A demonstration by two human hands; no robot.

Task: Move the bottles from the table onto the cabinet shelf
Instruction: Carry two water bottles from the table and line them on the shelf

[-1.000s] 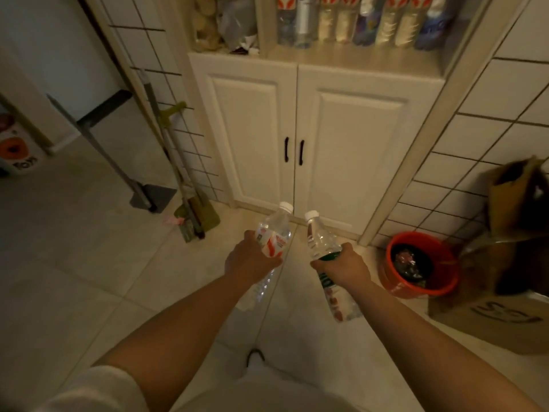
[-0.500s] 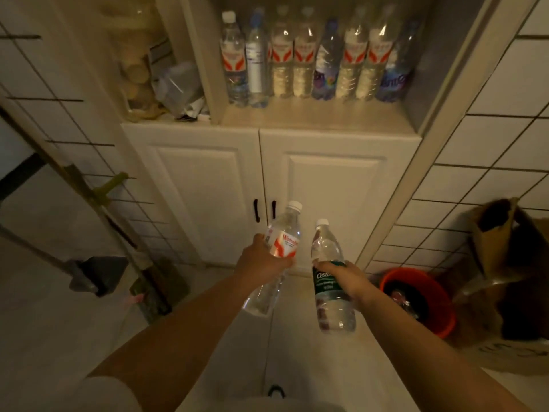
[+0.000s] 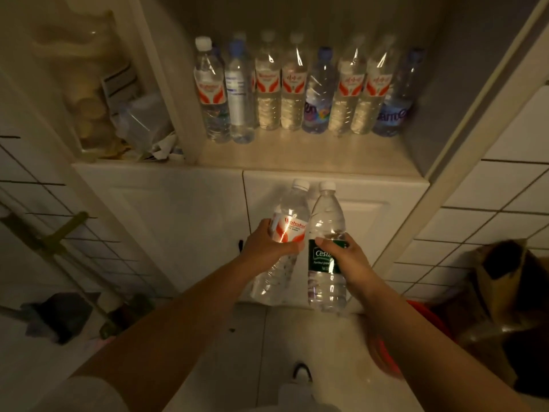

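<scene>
My left hand (image 3: pixel 265 248) grips a clear water bottle with a red and white label (image 3: pixel 289 224) around its middle. My right hand (image 3: pixel 347 257) grips a clear bottle with a dark green label (image 3: pixel 325 230). Both bottles stand nearly upright, side by side, in front of the white cabinet doors and below the cabinet shelf (image 3: pixel 303 154). A row of several water bottles (image 3: pixel 297 90) stands along the back of that shelf. The front strip of the shelf is bare.
The left shelf compartment holds crumpled plastic and paper clutter (image 3: pixel 139 123). A green-handled broom (image 3: pixel 59 233) and a dustpan (image 3: pixel 59 316) lean at the left wall. An orange bucket (image 3: pixel 427 316) and brown paper bags (image 3: pixel 511 292) stand on the floor at right.
Both hands have raised the bottles closer to the shelf and brought them together. The view has moved nearer to the cabinet and tilted up, showing the whole shelf.
</scene>
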